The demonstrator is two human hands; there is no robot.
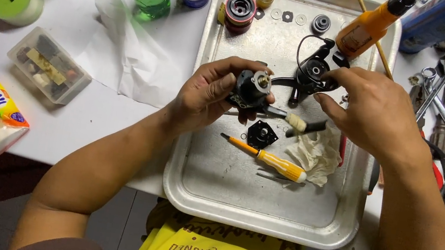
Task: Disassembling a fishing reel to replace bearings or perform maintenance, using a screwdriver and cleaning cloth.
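On the metal tray (204, 199) lies a yellow screwdriver (270, 160), beside a crumpled tissue (319, 155). Above it the left hand (209, 93) has its fingers closed around a black reel body (252, 88). The right hand (370, 110) pinches a small brush (303, 123) that touches the reel body. Farther away stands an orange bottle (369, 26).
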